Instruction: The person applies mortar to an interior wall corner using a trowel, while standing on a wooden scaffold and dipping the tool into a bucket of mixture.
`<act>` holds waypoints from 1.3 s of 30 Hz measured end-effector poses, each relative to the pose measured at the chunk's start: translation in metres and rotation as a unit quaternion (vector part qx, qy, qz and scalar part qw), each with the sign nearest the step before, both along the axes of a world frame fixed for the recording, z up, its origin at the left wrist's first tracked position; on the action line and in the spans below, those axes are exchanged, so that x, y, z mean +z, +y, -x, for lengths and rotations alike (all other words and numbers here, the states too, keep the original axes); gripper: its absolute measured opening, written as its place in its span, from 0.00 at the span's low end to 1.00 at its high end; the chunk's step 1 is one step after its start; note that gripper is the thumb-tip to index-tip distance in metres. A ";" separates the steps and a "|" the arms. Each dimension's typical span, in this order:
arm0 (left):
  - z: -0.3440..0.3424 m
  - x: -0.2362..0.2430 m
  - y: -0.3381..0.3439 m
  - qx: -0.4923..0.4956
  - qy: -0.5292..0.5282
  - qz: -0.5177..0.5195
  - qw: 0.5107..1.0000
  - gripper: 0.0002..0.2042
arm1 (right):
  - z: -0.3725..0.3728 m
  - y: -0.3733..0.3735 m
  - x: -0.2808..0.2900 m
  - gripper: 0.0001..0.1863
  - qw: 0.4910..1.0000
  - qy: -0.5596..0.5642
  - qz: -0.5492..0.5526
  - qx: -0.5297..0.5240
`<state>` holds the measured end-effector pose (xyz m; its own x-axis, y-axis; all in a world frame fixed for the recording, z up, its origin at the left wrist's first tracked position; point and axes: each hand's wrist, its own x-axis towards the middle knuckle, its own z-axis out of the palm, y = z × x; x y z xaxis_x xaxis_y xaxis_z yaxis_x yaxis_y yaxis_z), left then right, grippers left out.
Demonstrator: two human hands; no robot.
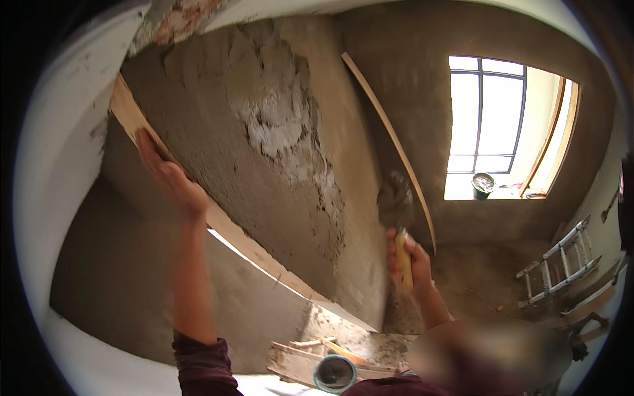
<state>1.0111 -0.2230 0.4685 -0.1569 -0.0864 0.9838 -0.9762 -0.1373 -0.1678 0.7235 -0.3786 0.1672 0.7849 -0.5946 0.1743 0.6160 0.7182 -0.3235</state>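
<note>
A long wooden board (pixel 238 241) runs along the edge of a partly plastered wall (pixel 218 132). My left hand (pixel 173 178) lies along the board's upper part, fingers stretched out and palm against the wood. In my right hand (pixel 413 261) is a trowel, gripped by its yellow handle (pixel 404 264). Wet grey mortar (pixel 396 196) covers the trowel's blade, which is held beside the wall's right-hand edge. Rough wet plaster coats the wall, with a paler, whitish uneven patch (pixel 274 122) in its upper middle.
A thin wooden strip (pixel 396 142) leans at the far wall. A bucket (pixel 483 185) stands on the window sill, near the barred window (pixel 485 119). To the right is a ladder (pixel 561 264). Below me, another bucket (pixel 335 373) of mortar stands beside rough planks (pixel 290 360).
</note>
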 end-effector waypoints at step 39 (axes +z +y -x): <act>0.015 -0.003 -0.008 -0.061 0.108 -0.020 0.992 0.37 | -0.319 -0.286 0.270 0.22 0.960 -0.023 0.150 0.235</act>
<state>0.9964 -0.2315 0.4655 0.0455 -0.1188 0.9919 -0.9989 -0.0138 0.0442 1.0422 -0.6644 0.4372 0.9418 -0.0941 0.3229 0.2650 0.7987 -0.5402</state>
